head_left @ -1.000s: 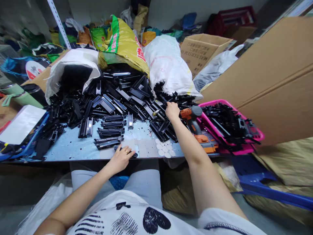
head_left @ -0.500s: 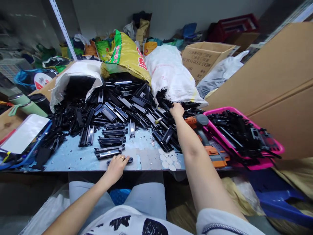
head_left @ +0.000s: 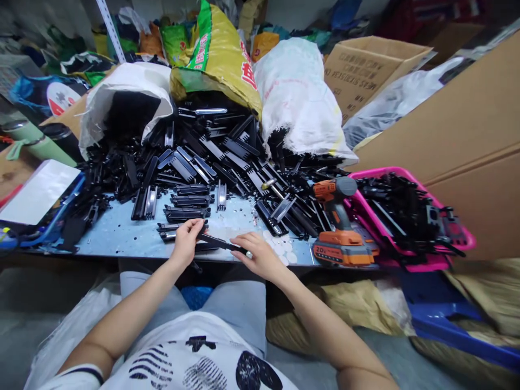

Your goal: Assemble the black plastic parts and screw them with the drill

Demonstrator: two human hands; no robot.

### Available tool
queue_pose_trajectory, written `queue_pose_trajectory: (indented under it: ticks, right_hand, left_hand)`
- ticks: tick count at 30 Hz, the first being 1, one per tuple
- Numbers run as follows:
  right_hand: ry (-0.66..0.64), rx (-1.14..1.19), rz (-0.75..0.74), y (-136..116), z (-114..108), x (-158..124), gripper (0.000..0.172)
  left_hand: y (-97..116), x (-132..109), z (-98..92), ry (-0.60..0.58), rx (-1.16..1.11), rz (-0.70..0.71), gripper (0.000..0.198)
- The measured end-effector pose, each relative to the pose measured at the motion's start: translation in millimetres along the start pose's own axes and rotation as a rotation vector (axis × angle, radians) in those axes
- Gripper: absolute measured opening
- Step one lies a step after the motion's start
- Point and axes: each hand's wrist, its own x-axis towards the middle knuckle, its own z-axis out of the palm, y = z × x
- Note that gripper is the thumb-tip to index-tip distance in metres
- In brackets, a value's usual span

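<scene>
A long, thin black plastic strip lies across the table's front edge between my two hands. My left hand pinches its left end, fingers closed round it. My right hand grips its right end, fingers curled over it. Just behind the hands lie short stacks of black plastic parts set in rows. A big loose heap of black plastic pieces covers the back of the blue-grey table. Several white round pads lie beside my right hand.
An orange cordless drill stands at the right of the table, next to a pink basket full of black parts. White and yellow sacks spill parts at the back. Cardboard sheets lean at the right. A white box sits at the left.
My right hand drew back from the heap at the far side to the front edge. Both hands now hold a black strip; before, the left hand lay on a part at the edge.
</scene>
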Motion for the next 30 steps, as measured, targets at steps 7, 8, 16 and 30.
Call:
queue_pose_trajectory:
  ticks: [7,8,16,30]
  right_hand:
    - [-0.454,-0.404,0.134,16.5,-14.3,-4.1,0.024]
    - [-0.500,-0.428,0.118,20.5,-14.3,-6.8,0.025]
    - [-0.567,-0.510,0.109,29.0,1.0,-11.7,0.033]
    - [-0.426,-0.683,0.037,-9.7,-2.2,-11.4,0.035]
  left_hand:
    - [-10.5,-8.4,-9.6,-0.350,0.669,0.361,0.047]
    - [-10.2,-5.8,-15.1,-0.444,0.847,0.406,0.048]
    - [-15.4,-2.1,-20.9,-0.728,1.535,0.541,0.069]
    - [-25.2,-7.7,-45.2,-0.599,1.344,0.851,0.047]
